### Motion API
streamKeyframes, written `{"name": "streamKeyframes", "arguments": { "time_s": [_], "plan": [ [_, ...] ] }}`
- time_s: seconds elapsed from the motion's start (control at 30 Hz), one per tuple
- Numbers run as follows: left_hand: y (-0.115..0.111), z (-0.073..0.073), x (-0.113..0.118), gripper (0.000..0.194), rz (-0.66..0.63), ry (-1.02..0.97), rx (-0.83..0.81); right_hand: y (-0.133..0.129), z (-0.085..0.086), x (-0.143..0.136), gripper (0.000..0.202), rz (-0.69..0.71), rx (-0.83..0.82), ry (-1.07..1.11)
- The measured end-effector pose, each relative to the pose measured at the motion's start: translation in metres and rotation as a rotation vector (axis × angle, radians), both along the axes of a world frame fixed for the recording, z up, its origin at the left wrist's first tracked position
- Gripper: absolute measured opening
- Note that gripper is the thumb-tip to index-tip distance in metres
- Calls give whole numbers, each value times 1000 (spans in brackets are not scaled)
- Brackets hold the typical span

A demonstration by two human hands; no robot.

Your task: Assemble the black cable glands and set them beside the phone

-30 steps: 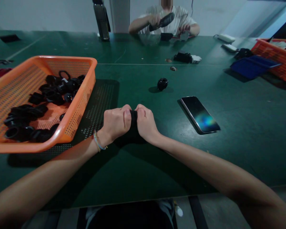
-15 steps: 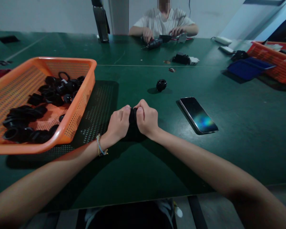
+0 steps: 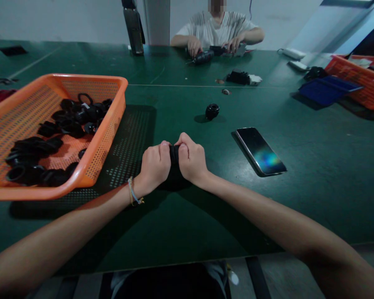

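Observation:
Both fists meet over the green table around a black plastic fitting [image 3: 174,154], of which only a narrow ribbed strip shows between them. My left hand [image 3: 156,165] wraps its left end, with the thumb on top. Round the other end closes my right hand [image 3: 192,160], its thumb laid along the part. Most of the fitting is hidden by the fingers. Beyond the hands a similar black fitting [image 3: 212,111] stands on the table. To the left, an orange basket [image 3: 124,93] holds several black plastic fittings [image 3: 70,124].
A phone [image 3: 262,151] lies right of my hands on the green table [image 3: 187,232]. Across the table a person [image 3: 218,31] handles a power drill [image 3: 202,57]. A blue tray [image 3: 322,89] and a red-orange basket [image 3: 367,85] sit at the far right.
Both hands remain closed round the black fitting, shifted only slightly lower in view. Across the table, the person's hand on the right has moved a little.

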State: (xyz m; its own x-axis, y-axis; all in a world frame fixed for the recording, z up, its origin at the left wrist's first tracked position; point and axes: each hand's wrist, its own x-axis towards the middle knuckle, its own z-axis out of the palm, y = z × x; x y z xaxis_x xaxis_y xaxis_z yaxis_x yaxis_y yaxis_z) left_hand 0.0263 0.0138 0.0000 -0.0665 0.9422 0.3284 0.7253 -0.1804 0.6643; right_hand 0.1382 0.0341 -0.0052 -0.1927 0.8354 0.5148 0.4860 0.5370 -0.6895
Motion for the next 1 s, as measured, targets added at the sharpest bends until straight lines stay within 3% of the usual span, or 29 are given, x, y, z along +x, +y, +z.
{"name": "streamKeyframes", "arguments": {
  "time_s": [0.37,0.63,0.83,1.0],
  "plan": [
    [1,5,-11,49,-99,465,286,-3,3,-8,30,-73,-288,246],
    [0,6,-17,48,-144,559,323,-4,4,-11,32,-78,-466,312],
    [8,3,-18,46,-152,457,287,2,-4,-10,30,-19,-439,343],
    [17,-1,-17,36,-56,176,182,16,-5,3,28,249,-462,302]
  ]
}}
